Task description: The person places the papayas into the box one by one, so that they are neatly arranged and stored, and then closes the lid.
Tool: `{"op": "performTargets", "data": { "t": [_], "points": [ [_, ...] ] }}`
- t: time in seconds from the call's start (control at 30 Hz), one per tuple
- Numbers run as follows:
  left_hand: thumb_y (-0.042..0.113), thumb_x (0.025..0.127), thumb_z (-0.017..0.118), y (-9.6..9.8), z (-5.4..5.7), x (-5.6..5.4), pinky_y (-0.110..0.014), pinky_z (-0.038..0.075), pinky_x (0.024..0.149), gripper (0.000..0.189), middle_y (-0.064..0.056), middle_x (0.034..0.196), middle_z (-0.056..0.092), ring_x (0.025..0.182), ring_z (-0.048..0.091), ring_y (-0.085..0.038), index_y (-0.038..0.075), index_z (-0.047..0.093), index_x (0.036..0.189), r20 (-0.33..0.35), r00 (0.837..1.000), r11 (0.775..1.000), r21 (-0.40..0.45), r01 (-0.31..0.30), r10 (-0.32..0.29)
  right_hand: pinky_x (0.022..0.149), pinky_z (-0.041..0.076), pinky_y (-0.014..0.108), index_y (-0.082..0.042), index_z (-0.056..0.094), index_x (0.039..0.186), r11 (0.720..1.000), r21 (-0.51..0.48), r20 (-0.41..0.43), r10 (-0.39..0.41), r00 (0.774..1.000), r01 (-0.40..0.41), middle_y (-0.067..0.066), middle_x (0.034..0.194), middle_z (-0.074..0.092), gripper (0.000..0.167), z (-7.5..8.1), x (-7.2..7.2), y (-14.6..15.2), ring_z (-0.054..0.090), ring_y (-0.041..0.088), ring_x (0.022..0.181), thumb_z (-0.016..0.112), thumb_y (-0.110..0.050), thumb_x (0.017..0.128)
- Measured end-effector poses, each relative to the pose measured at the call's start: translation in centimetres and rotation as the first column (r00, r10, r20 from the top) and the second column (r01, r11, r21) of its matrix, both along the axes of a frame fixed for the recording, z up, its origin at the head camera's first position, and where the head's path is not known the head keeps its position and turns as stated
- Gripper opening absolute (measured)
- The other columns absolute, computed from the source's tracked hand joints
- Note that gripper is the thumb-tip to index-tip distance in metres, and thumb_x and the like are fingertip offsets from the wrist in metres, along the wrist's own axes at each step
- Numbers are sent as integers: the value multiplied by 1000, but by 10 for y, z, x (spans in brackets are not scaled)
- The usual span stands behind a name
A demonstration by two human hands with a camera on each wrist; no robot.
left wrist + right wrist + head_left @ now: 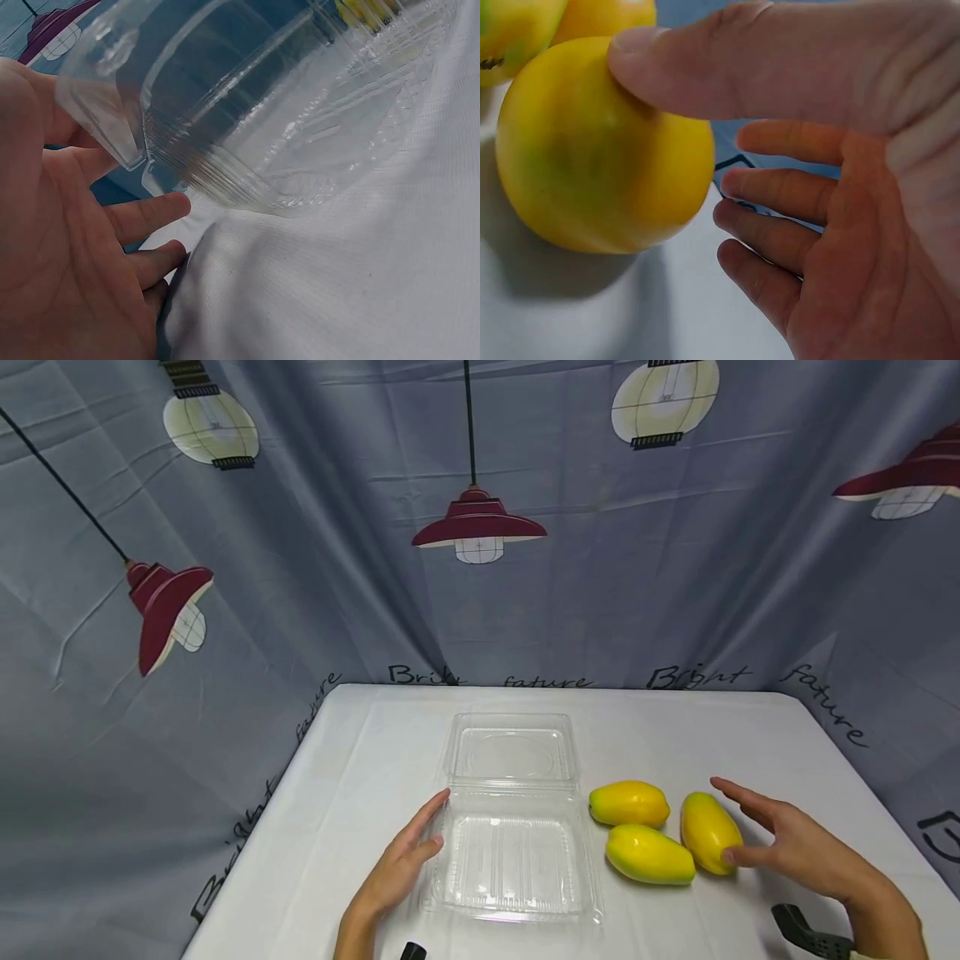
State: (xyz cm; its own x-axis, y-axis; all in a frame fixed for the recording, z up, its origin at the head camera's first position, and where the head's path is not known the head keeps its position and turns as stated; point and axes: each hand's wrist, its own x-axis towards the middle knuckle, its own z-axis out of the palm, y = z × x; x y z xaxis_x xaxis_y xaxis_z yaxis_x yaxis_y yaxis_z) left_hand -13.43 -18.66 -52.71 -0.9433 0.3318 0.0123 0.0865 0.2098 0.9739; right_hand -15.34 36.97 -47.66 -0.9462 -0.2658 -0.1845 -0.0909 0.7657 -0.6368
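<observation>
A clear plastic clamshell container (pixel 513 852) lies unfolded, its lid (pixel 513 753) laid back behind the base. Along its left side is my left hand (pixel 399 866), fingers extended and fingertips right at the rim; in the left wrist view the palm (pixel 67 247) faces the clear wall. Three yellow mangoes with greenish patches are grouped right of the container: a back one (pixel 628 802), a front one (pixel 649 855) and a right one (pixel 708 832). My right hand (pixel 795 845) is spread beside the right mango, thumb tip overlapping it and the other fingers apart from it.
Everything lies on a white-covered table (pixel 360 760). A grey-blue curtain (pixel 600 593) printed with lamps and lettering hangs behind it and at both sides. Black straps show near the left wrist (pixel 413 952) and right wrist (pixel 810 933).
</observation>
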Motion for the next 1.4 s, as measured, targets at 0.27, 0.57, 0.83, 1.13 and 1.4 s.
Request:
{"op": "performTargets", "data": {
  "t": [0.27,0.57,0.83,1.13,1.4],
  "points": [
    [10,112,46,1,-1,1,-1,12,120,66,-7,183,22,172,6,-30,19,29,175,11,1000,1000,7,26,-26,110,36,81,4,32,169,999,-28,-4,-19,1000,19,38,169,36,105,-11,3,-2,36,72,147,90,-29,88],
    [15,114,43,-1,-1,2,-16,13,130,63,-4,183,24,172,8,-31,23,28,175,37,998,999,-22,49,-48,109,46,60,8,37,165,997,36,-27,-71,997,72,37,166,43,106,-15,6,-3,46,64,147,93,-36,87],
    [15,114,44,0,3,2,-56,8,136,63,-1,182,27,172,12,-28,26,29,175,51,999,999,-45,21,-19,110,53,56,6,38,166,988,76,-59,-128,990,133,38,165,43,108,-14,11,0,49,64,143,90,-49,90],
    [12,113,44,1,3,2,-64,8,136,63,-3,181,30,172,13,-32,24,32,174,12,1000,999,-33,-4,4,112,48,71,3,37,168,987,76,-64,-140,988,145,39,166,40,101,-7,15,6,43,69,143,85,-48,95],
    [11,112,44,1,2,1,-62,9,137,64,-2,181,30,172,13,-30,25,32,174,21,1000,1000,-20,4,-4,107,42,82,4,34,167,978,137,-57,-153,987,160,42,166,35,112,-12,13,-1,41,72,141,92,-49,86]
  ]
}}
